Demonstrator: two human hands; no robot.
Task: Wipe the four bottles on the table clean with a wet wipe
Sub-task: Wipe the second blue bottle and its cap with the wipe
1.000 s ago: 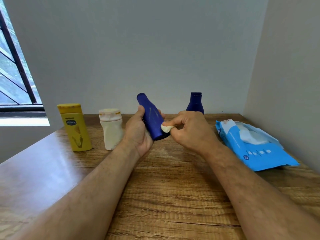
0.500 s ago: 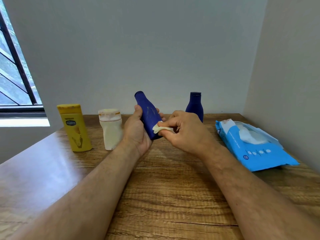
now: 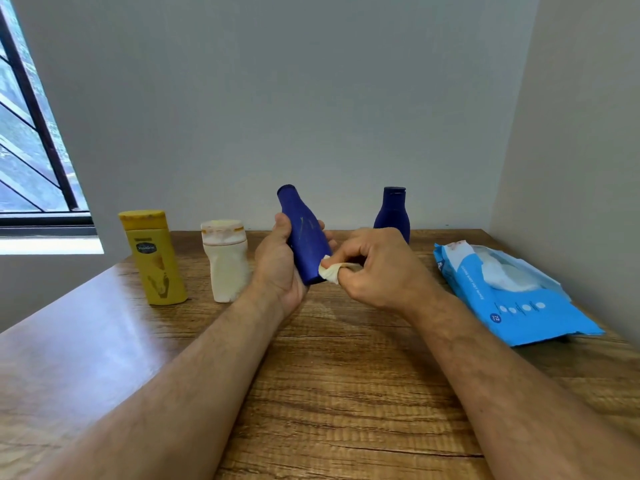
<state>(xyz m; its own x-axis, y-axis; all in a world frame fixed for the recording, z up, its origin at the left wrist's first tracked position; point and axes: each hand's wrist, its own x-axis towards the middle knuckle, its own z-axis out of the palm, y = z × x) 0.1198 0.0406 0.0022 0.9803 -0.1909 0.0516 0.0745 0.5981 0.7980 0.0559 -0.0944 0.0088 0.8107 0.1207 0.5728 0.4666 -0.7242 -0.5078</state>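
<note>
My left hand [image 3: 277, 271] grips a tall dark-blue bottle [image 3: 303, 230] above the table, its cap tilted up and to the left. Scuff marks show on its front. My right hand [image 3: 377, 268] pinches a crumpled whitish wet wipe [image 3: 330, 271] against the bottle's lower right side. A yellow bottle [image 3: 154, 258] and a white bottle [image 3: 225, 261] with a stained cap stand to the left. A second, squat dark-blue bottle [image 3: 393, 213] stands at the back, partly hidden behind my right hand.
A blue pack of wet wipes [image 3: 512, 296] lies open at the right, near the side wall. The wooden table [image 3: 329, 393] runs to the back wall. A window [image 3: 31, 161] is at the left.
The wipe has slid down the blue bottle's side to its lower part. The bottle has turned slightly more upright in my left hand.
</note>
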